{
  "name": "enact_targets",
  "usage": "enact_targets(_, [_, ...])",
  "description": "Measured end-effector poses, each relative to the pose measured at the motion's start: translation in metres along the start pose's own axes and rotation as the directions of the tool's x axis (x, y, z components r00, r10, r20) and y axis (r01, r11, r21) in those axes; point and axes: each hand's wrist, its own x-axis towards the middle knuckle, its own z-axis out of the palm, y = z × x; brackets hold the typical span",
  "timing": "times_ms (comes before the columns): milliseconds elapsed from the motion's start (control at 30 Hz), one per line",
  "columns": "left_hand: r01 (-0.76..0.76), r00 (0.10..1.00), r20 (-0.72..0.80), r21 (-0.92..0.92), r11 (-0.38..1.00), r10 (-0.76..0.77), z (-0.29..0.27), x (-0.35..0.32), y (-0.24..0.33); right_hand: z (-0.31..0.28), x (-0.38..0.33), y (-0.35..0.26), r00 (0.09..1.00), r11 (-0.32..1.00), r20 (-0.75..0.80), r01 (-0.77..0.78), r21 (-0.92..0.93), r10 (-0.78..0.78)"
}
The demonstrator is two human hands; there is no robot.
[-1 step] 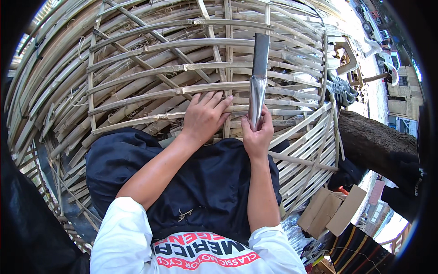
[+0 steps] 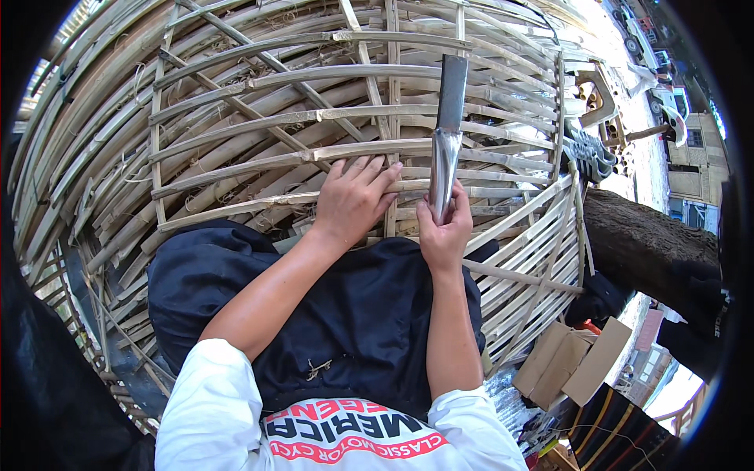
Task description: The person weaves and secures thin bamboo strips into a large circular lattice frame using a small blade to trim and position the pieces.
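A bamboo lattice (image 2: 275, 118) of long split slats and crossing strips lies in front of my lap. My left hand (image 2: 353, 200) rests on its near edge, fingers stretched out over a slat beside an upright strip. In my right hand (image 2: 444, 235) is a square-ended knife (image 2: 450, 94) with a dark, flat blade and a shiny rolled-metal handle. Fingers and thumb close round the lower end of that handle. The blade points away from me, above the slats at the right of the lattice.
More bamboo slats (image 2: 534, 275) fan out beside my right knee. Past them are a thick log (image 2: 652, 231), a striped shoe (image 2: 591, 155) and an opened cardboard box (image 2: 558, 365). Vehicles (image 2: 636, 39) stand at the far right. Dark cloth (image 2: 314, 306) covers my lap.
The knife's blade has tilted very slightly to the right. My left hand has stayed in place.
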Motion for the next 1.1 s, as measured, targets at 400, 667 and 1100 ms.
enact_targets(400, [0.107, 0.964, 0.222, 0.171, 0.979, -0.144, -0.002, 0.003, 0.010, 0.004, 0.003, -0.001, 0.984, 0.976, 0.016, -0.176, 0.127, 0.176])
enact_targets(667, [0.133, 0.972, 0.178, 0.130, 0.983, -0.155, 0.004, 0.007, 0.007, 0.006, 0.008, 0.003, 0.992, 0.992, 0.035, -0.123, 0.014, 0.122])
enact_targets(1100, [0.109, 0.987, 0.107, 0.076, 0.991, -0.117, 0.012, 0.004, 0.000, 0.005, 0.007, 0.006, 0.987, 0.989, 0.060, -0.146, -0.026, 0.147])
